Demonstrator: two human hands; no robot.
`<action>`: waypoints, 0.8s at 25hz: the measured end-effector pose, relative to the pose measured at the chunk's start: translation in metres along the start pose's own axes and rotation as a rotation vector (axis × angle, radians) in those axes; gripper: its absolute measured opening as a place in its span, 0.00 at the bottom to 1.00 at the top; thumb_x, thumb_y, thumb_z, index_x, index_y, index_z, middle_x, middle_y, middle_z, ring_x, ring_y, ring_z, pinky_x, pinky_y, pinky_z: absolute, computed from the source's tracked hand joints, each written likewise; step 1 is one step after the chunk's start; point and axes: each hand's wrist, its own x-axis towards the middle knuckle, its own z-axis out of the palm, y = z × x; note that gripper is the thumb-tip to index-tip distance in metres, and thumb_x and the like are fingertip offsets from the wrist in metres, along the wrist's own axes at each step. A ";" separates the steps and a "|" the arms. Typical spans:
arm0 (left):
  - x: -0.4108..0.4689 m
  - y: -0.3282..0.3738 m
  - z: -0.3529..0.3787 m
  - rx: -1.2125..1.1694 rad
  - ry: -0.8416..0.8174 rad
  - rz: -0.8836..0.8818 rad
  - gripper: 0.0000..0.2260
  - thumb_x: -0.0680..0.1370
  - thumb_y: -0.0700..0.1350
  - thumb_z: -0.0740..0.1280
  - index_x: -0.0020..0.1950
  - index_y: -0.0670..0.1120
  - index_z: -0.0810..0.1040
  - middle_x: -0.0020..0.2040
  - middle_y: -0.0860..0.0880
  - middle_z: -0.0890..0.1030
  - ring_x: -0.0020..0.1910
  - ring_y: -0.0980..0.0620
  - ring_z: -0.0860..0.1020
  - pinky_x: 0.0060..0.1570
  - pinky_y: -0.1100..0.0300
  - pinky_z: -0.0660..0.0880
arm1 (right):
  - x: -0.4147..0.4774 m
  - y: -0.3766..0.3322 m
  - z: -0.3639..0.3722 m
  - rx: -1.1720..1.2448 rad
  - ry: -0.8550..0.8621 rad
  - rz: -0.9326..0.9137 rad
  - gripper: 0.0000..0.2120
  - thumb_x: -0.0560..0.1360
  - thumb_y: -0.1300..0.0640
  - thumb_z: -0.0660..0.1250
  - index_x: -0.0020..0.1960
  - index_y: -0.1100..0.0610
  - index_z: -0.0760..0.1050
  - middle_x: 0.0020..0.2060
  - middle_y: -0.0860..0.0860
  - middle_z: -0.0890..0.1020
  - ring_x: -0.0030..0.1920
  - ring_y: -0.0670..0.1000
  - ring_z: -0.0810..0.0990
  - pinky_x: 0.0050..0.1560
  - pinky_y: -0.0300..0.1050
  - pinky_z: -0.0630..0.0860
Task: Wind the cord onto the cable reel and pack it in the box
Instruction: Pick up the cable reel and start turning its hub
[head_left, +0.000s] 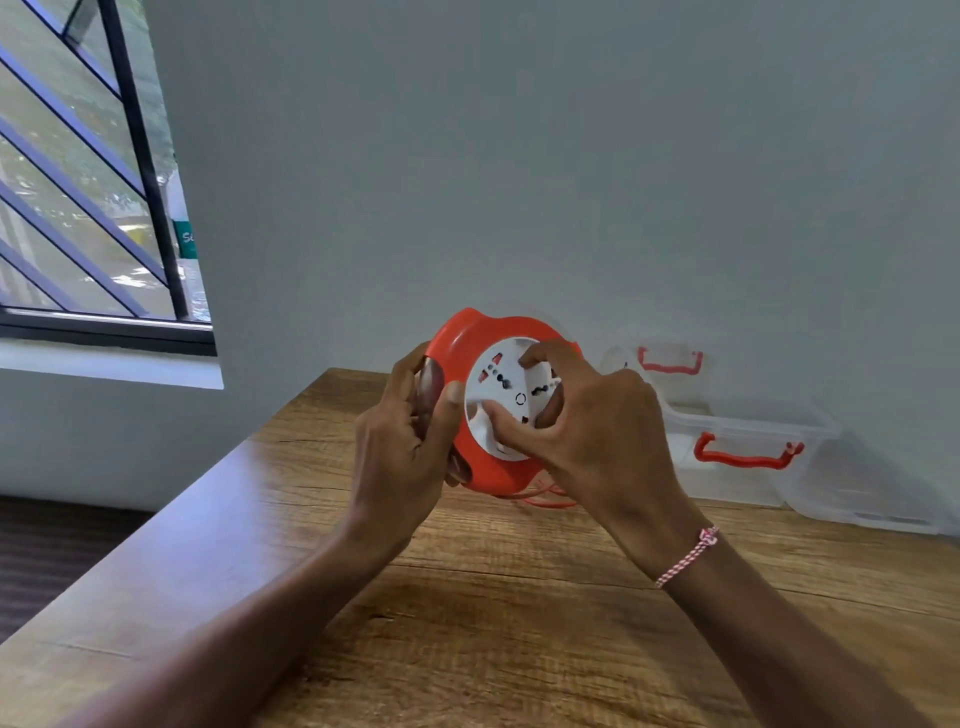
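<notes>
An orange cable reel (485, 358) with a white socket face (506, 397) is held up above the wooden tabletop (519, 597), its face tilted toward the camera. The left hand (402, 447) grips the reel's left edge, fingers wrapped around the rim and the thumb pressed against the front, beside the white face. The right hand (587, 421) lies over the right half of the socket face, fingers curled and closed on the white centre part: the thumb sits low on the face and the index finger hooks over near its top. On that face a red switch and several dark socket holes show. A pink-and-white braided bracelet (688, 556) circles the right wrist.

A short loop of orange cord (545, 496) hangs out below the reel, just above the tabletop and partly hidden behind the right hand; how much of it remains unwound cannot be told.

To the right, at the far edge of the tabletop against the pale wall (571, 156), stands a clear plastic box (748, 467) with a red handle (745, 457); it appears open, though its blurred contents cannot be made out. Its clear lid (654, 364), with a second red handle, leans on the wall just behind it. At the far left is a barred window (88, 197) with greenery outside.
</notes>
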 end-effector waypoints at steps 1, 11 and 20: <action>-0.001 0.001 0.000 0.001 0.002 0.014 0.22 0.85 0.58 0.62 0.74 0.46 0.72 0.39 0.56 0.84 0.27 0.59 0.84 0.24 0.67 0.77 | 0.000 -0.006 0.001 0.062 0.000 0.123 0.30 0.71 0.29 0.69 0.64 0.48 0.77 0.43 0.45 0.87 0.36 0.45 0.86 0.35 0.28 0.77; 0.005 -0.009 0.000 0.050 0.080 -0.021 0.15 0.85 0.54 0.62 0.72 0.56 0.69 0.49 0.71 0.83 0.43 0.64 0.86 0.33 0.69 0.81 | 0.005 0.015 -0.021 0.038 0.075 -0.095 0.16 0.80 0.45 0.72 0.62 0.52 0.79 0.48 0.48 0.87 0.36 0.46 0.86 0.38 0.41 0.84; 0.006 0.002 -0.006 0.068 -0.017 0.052 0.20 0.82 0.67 0.59 0.71 0.62 0.67 0.51 0.78 0.80 0.45 0.70 0.84 0.38 0.71 0.81 | -0.010 0.024 -0.003 -0.352 0.016 -0.508 0.33 0.74 0.44 0.76 0.76 0.53 0.73 0.57 0.60 0.87 0.46 0.62 0.89 0.39 0.53 0.85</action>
